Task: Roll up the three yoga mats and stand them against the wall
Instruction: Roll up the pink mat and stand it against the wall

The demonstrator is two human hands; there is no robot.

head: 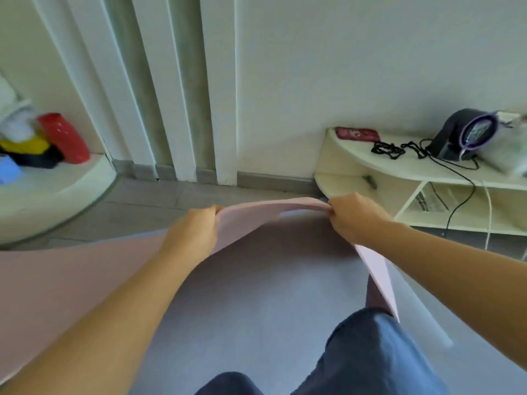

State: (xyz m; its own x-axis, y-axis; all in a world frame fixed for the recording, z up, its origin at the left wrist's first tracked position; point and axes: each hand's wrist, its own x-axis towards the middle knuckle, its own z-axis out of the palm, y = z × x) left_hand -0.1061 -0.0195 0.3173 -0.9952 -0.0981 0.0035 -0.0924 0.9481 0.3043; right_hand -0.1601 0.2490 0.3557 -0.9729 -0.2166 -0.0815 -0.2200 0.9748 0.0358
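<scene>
Left hand: grips pink mat end, lifted
Right hand: pinches same end
Grey mat: flat underneath

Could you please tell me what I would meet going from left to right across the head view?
Red container → left hand → lifted end of the pink mat, gripped by both hands → right hand → dark round device with a purple rim.
</scene>
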